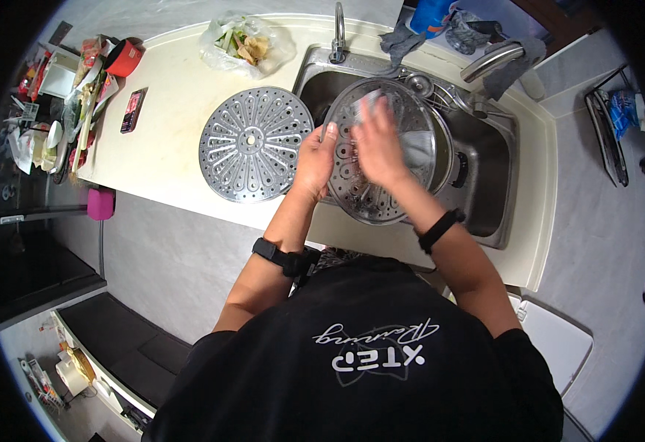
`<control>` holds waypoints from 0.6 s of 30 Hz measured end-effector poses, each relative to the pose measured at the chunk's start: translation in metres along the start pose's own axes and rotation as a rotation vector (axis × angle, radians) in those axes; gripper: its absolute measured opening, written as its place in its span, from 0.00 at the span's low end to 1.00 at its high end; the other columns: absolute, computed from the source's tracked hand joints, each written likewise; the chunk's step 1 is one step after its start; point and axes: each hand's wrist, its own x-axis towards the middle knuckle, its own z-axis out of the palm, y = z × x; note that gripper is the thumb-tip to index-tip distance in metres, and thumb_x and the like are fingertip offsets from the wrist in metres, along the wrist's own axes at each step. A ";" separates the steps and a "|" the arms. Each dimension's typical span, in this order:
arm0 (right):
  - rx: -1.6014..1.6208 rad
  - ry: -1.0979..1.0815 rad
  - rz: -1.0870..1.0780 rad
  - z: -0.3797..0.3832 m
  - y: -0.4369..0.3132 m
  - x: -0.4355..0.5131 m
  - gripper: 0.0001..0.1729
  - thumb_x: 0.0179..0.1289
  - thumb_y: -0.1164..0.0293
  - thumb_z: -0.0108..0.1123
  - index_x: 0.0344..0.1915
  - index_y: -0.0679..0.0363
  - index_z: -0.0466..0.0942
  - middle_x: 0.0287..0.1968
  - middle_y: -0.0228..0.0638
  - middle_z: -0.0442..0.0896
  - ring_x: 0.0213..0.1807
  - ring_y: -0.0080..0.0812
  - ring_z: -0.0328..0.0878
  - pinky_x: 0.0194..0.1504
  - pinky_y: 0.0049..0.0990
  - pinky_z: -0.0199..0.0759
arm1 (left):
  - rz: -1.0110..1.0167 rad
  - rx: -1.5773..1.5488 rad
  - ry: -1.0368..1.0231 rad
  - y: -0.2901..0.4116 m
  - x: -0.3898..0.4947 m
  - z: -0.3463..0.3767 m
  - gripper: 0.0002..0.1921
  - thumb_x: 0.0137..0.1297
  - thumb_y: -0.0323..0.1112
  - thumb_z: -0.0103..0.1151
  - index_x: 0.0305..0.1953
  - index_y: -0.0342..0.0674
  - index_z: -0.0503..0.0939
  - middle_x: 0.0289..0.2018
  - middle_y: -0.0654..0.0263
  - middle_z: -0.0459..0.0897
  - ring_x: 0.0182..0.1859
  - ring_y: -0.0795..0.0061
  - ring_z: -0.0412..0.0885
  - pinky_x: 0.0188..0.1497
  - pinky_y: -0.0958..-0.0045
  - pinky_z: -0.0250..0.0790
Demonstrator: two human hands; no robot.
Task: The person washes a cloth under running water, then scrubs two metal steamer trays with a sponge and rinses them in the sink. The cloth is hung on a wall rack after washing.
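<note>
My left hand grips the left rim of a round perforated metal steamer tray, thumb on top. The tray is held over the sink, above a round metal pot that shows only along its right side, with a dark handle. Blurred by motion, my right hand lies over the tray's face with fingers stretched forward. A pale patch shows by its fingertips; whether that is a pad or a reflection I cannot tell. A second perforated steamer plate lies flat on the counter, left of the sink.
The stainless sink has a curved faucet behind it. A plastic bag of vegetable scraps, a phone and a red pot sit on the counter. Grey cloths hang at the back.
</note>
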 end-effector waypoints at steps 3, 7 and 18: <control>0.146 -0.099 -0.270 0.003 -0.018 0.008 0.25 0.66 0.67 0.52 0.61 0.61 0.69 0.69 0.49 0.59 0.72 0.49 0.52 0.70 0.45 0.48 | 0.110 0.013 0.043 -0.008 0.005 -0.001 0.19 0.73 0.46 0.48 0.48 0.36 0.77 0.31 0.68 0.80 0.28 0.83 0.73 0.31 0.80 0.68; 0.138 0.299 -0.101 -0.021 -0.010 0.034 0.14 0.61 0.70 0.57 0.47 0.50 0.82 0.55 0.42 0.74 0.55 0.46 0.69 0.59 0.36 0.65 | 0.048 -0.205 -0.037 -0.019 0.004 0.002 0.17 0.74 0.44 0.46 0.49 0.35 0.74 0.43 0.63 0.81 0.41 0.76 0.78 0.45 0.73 0.72; 0.087 0.048 -0.163 -0.043 -0.023 0.002 0.14 0.55 0.74 0.63 0.44 0.53 0.83 0.44 0.39 0.77 0.46 0.44 0.72 0.48 0.35 0.69 | 0.052 -0.295 0.014 -0.009 -0.004 -0.011 0.13 0.73 0.40 0.49 0.47 0.36 0.74 0.35 0.66 0.81 0.32 0.79 0.79 0.35 0.75 0.74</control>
